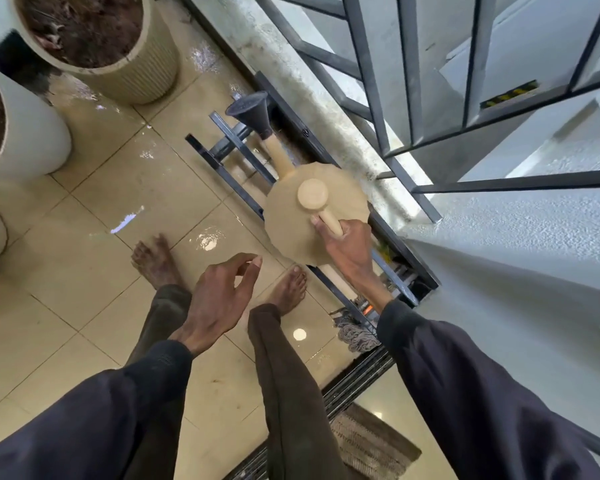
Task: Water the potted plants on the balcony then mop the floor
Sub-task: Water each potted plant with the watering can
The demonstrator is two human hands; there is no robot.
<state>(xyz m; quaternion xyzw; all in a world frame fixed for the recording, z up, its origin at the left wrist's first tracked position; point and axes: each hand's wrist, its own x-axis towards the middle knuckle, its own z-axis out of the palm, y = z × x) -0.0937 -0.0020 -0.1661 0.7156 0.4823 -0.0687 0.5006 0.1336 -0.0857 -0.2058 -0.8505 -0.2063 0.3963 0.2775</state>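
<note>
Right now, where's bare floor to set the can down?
Wet tiles between white pot, rack and feet; also tiles left of the left leg. Crowded along the wall: rack, mop. Right hand holds the can.

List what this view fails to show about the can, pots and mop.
Watering can: head view, from above; its own body hides any water level.
Ribbed pot, white pot: head view; frame edges cut them, only soil shows.
Mop: head view; only grey strands show, handle not made out.
</note>
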